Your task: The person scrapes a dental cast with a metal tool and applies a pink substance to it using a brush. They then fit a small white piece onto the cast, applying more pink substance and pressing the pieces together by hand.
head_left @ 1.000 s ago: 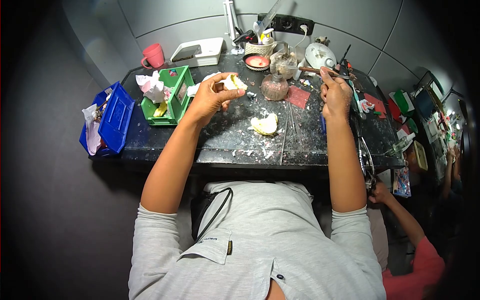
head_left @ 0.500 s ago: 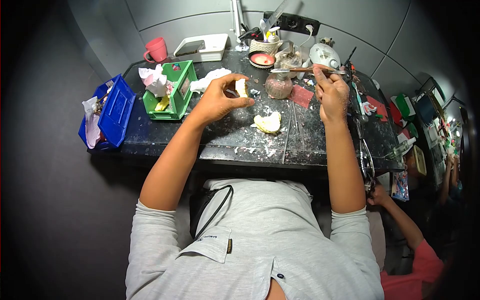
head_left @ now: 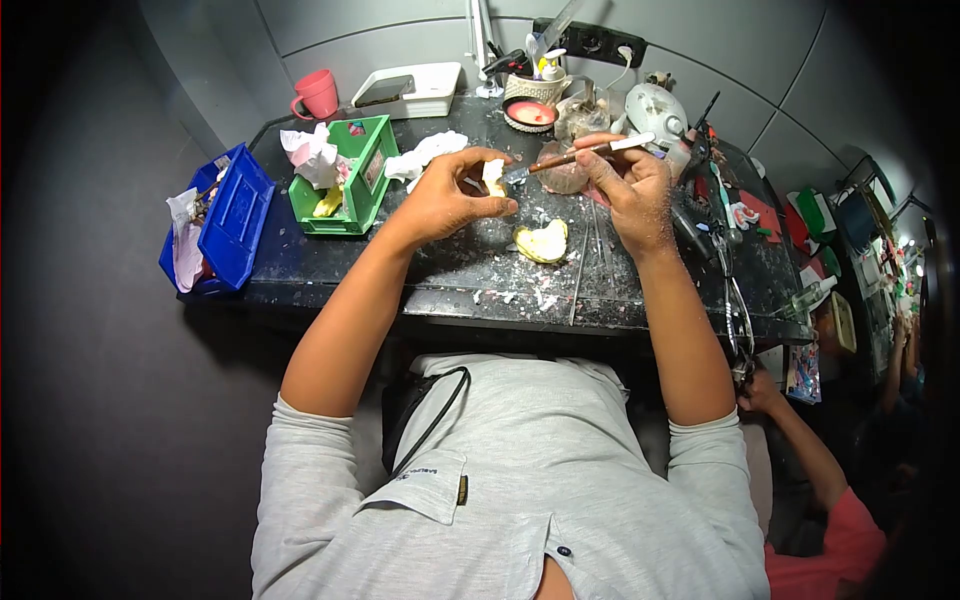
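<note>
My left hand [head_left: 445,195] pinches a small whitish dental cast [head_left: 494,177] between thumb and fingers, above the desk. A wax knife with a brown handle [head_left: 560,160] is gripped in the closed fingers of my right hand [head_left: 637,200]. One narrow metal end of it points left, right at the cast; its pale, broader blade sticks out to the right past my fingers. Below and between my hands, a second cast [head_left: 542,242], cream with a yellowish edge, lies on the desk among white crumbs. A round glass jar [head_left: 562,178] is partly hidden behind the knife.
At left stand a green bin [head_left: 345,215] with crumpled paper and a blue bin [head_left: 235,235]. A pink mug [head_left: 317,95], white tray [head_left: 435,95] and basket [head_left: 535,90] line the back. Thin metal tools [head_left: 580,275] lie in front; a co-worker's arm [head_left: 805,440] shows at right.
My right hand has moved left and slightly down, bringing the knife to the cast. The knife has been turned, so its pale blade now points right instead of left. My left hand has barely moved.
</note>
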